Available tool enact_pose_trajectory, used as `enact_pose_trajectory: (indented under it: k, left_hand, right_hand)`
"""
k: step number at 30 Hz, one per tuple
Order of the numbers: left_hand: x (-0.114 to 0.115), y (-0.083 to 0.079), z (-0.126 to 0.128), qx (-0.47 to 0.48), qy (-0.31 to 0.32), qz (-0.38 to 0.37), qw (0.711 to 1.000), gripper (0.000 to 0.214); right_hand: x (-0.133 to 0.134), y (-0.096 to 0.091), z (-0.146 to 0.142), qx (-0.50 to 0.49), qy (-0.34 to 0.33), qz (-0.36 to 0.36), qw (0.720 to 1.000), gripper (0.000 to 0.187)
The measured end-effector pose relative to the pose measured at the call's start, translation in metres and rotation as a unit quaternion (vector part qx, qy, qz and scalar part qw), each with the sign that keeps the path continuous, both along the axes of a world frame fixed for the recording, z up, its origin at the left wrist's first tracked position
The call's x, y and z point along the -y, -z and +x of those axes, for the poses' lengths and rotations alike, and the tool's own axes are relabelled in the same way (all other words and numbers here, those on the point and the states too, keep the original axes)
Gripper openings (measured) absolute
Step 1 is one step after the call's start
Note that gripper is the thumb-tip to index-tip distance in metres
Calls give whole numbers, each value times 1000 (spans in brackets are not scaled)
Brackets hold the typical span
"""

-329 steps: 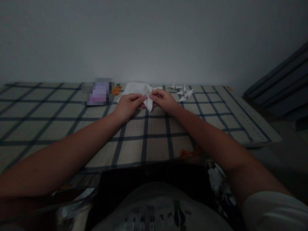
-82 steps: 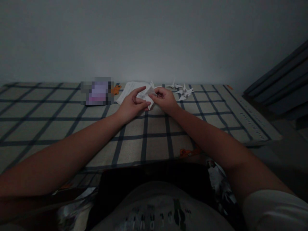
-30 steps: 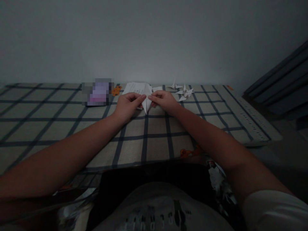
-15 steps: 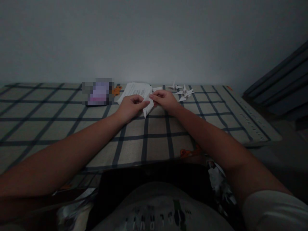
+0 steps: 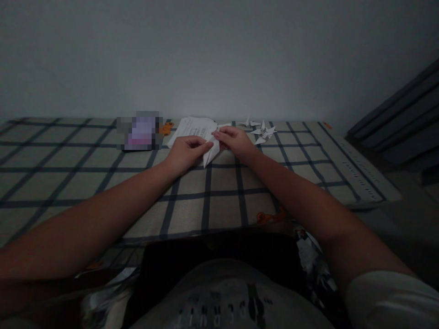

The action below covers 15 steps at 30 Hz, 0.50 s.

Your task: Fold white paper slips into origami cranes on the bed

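Observation:
A piece of folded white paper [image 5: 211, 154] is pinched between both hands above the checked tablecloth, its narrow point directed down toward me. My left hand [image 5: 187, 153] grips its left side with the thumb on top. On the upper right side, my right hand [image 5: 235, 140] holds it between thumb and fingers; the fingertips behind the paper are partly hidden. Just beyond my left hand lies a stack of printed white paper sheets [image 5: 194, 126]. To the right of my right hand rest several folded paper cranes [image 5: 265, 132], with another paper crane [image 5: 248, 122] farther back.
A blurred purple phone-like object [image 5: 141, 132] and an orange clip [image 5: 167, 129] lie at the back left. The checked tablecloth [image 5: 192, 205] covers the table up to the wall. Another orange item [image 5: 265, 218] sits at the near edge, by my right forearm.
The folded paper has turned slightly between my fingers, and my right fingertips have shifted a little on it. A pale strip shows more clearly behind my right hand. Little else has moved.

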State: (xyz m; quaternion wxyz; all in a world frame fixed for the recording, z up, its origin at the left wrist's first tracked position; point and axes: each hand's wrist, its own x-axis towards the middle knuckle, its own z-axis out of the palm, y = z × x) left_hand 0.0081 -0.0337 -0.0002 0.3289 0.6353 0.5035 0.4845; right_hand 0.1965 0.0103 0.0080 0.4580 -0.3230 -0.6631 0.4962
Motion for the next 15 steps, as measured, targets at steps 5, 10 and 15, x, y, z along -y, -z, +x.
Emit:
enact_pose_trajectory:
  k: [5, 10, 15]
  left_hand:
    - [2, -3, 1, 2, 24, 1, 1000, 30]
    - [0, -1, 1, 0, 29, 0, 1000, 32]
    - [-1, 2, 1, 11, 23, 3, 1000, 33]
  right_hand:
    - [0, 1, 3, 3, 21, 58, 998, 47]
    - [-5, 7, 0, -19, 19, 24, 999, 44]
    - [-2, 2, -3, -12, 32, 18, 999, 43]
